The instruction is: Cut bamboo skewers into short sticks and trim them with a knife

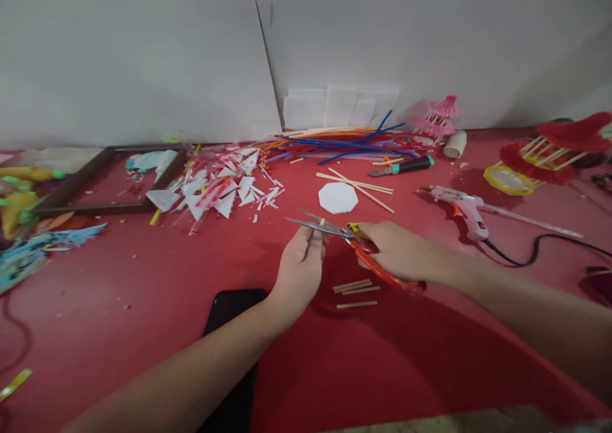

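Observation:
My right hand (389, 248) is wrapped round the red handles of a pair of scissors (366, 254), whose blades are parted and point left. My left hand (301, 264) is closed in a pinch just under the blades, on a thin wooden stick (322, 221) whose pale tip shows between them; the rest of the stick is hidden by the fingers. Below the scissors lie several short cut wooden sticks (356, 288). Beyond my hands a white octagonal piece (338, 198) rests flat on the red table, with longer wooden sticks (361, 184) crossing beside it.
A glue gun (461, 206) with a cord lies at right, near a red tiered craft model (549, 155). A utility knife (404, 166) and a pile of coloured pipe cleaners (344, 145) lie behind. White scraps (224, 194) are left; a black phone (234, 305) lies under my left forearm.

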The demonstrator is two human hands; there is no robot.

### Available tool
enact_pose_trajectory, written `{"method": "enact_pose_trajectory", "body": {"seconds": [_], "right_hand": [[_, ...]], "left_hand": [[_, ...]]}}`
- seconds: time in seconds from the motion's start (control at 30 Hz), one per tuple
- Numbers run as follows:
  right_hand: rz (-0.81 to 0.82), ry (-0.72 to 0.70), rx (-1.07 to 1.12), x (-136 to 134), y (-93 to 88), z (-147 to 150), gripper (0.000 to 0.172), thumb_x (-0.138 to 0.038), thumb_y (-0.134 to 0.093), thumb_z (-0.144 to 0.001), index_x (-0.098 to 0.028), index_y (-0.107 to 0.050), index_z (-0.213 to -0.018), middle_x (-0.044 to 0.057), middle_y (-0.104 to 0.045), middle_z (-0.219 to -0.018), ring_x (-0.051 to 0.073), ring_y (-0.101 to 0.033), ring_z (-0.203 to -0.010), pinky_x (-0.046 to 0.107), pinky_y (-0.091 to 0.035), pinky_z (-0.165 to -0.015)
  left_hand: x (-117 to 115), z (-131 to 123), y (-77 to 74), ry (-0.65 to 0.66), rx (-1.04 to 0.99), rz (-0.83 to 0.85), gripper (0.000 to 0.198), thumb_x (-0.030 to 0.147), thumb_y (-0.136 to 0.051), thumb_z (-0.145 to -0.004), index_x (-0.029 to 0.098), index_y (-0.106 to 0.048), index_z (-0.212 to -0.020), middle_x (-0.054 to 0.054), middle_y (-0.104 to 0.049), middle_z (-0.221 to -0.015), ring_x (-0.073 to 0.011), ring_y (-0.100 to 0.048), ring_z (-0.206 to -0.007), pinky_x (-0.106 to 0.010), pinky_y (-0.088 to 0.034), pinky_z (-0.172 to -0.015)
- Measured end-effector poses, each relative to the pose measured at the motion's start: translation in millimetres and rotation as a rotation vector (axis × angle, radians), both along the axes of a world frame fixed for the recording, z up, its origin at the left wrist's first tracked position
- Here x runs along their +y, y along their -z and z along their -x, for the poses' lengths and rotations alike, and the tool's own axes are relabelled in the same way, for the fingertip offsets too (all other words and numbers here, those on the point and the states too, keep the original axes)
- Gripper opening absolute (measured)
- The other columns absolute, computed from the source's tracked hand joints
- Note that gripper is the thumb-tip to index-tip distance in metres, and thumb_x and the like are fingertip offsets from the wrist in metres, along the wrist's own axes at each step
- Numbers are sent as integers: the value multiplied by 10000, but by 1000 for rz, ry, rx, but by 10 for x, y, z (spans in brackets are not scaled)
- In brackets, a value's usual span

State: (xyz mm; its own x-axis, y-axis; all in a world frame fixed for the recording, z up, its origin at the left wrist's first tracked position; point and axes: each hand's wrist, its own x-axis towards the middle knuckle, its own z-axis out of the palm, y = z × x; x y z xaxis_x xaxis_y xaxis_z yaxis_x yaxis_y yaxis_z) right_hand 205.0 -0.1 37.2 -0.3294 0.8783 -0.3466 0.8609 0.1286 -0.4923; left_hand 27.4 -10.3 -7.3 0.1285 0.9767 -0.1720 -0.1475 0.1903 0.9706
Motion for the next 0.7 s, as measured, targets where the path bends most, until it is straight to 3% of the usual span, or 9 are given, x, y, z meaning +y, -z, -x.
{"method": "enact_pose_trajectory", "body": {"seconds": [0.1,0.2,0.3,0.5,0.7], "right_hand": [[120,-30,-26,239,-152,95,79,-255,-523,-754,-191,-566,-769,29,-647,-732,144,-570,-633,243,-379,-550],[251,-25,-79,398,-268,193,95,-250,-520,-715,-186,-554,-653,-11,-537,-529,119,-490,-461,243,-353,-464],[321,-29,-117,480,-319,266,90,-209,-533,-649,-184,-522,-564,-30,-478,-482,97,-418,-398,245,-329,-426],[274,-33,-143,540,-258,258,194,-199,-521,-680,-189,-466,-494,-44,-388,-430,91,-373,-398,248,-300,-444],[198,-24,-110,525,-132,94,152,-279,-592,-688,-193,-523,-584,-33,-475,-469,108,-431,-407,250,-316,-459]], "left_hand": [[83,-14,-19,-70,-75,69,253,409,-542,-888,193,-489,-768,95,-270,-532,-48,-219,-406,-149,-209,-385],[135,-9,-37,-134,-151,117,250,403,-575,-870,187,-496,-772,98,-274,-533,-43,-234,-402,-140,-222,-372],[157,15,-33,-157,-170,147,243,389,-581,-869,178,-505,-777,98,-276,-535,-41,-246,-400,-141,-229,-366],[164,30,-43,-158,-179,169,259,395,-574,-875,178,-490,-761,104,-273,-518,-36,-229,-391,-137,-206,-360],[166,13,-47,-140,-194,146,289,429,-588,-859,180,-476,-764,102,-321,-524,-32,-224,-390,-142,-216,-370]]}}
